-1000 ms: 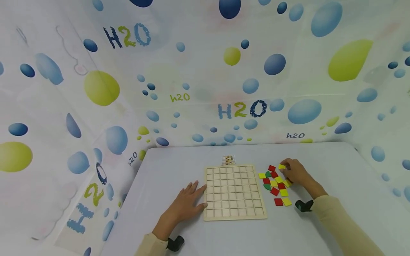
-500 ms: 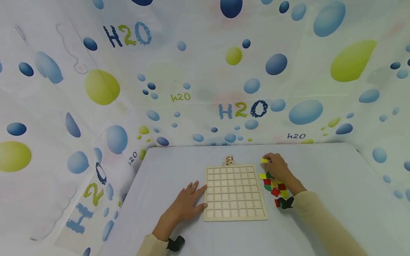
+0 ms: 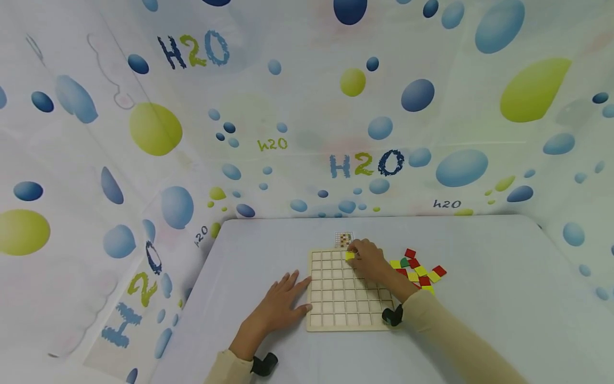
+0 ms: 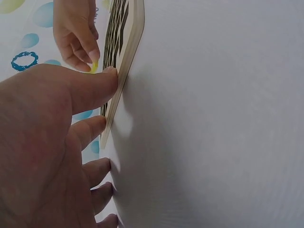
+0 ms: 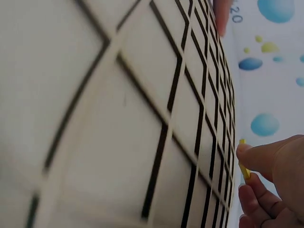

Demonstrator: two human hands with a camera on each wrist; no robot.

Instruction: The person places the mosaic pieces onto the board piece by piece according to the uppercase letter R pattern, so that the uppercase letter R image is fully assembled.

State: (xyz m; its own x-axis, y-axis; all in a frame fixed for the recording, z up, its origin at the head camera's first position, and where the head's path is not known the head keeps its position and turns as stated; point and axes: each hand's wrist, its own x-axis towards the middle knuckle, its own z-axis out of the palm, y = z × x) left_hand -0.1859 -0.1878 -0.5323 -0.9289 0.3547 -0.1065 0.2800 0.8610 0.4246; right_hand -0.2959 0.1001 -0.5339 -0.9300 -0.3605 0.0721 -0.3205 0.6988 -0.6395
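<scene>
My right hand [image 3: 371, 261] pinches a yellow square tile [image 3: 350, 256] over the far rows of a pale wooden grid board [image 3: 331, 329]. In the right wrist view the yellow tile [image 5: 244, 166] stands on edge between thumb and fingertips, beside the board's raised dividers. My left hand [image 3: 280, 306] lies with spread fingers at the board's left side. Its thumb [image 4: 97, 85] and index finger touch the wooden edge, as the left wrist view shows; the other fingertips rest on the white table. Part of the board is hidden under the right hand and forearm.
Right of the board lies a loose group of tiles: red squares [image 3: 438, 271], yellow squares [image 3: 395, 264] and a green piece [image 3: 404, 262], partly behind the right forearm. A small printed pattern card [image 3: 343, 238] lies beyond the board on the white table [image 3: 268, 240].
My right hand has picked a yellow tile from the group at the right and carried it left over the board's far rows. The left hand has stayed at the board's edge.
</scene>
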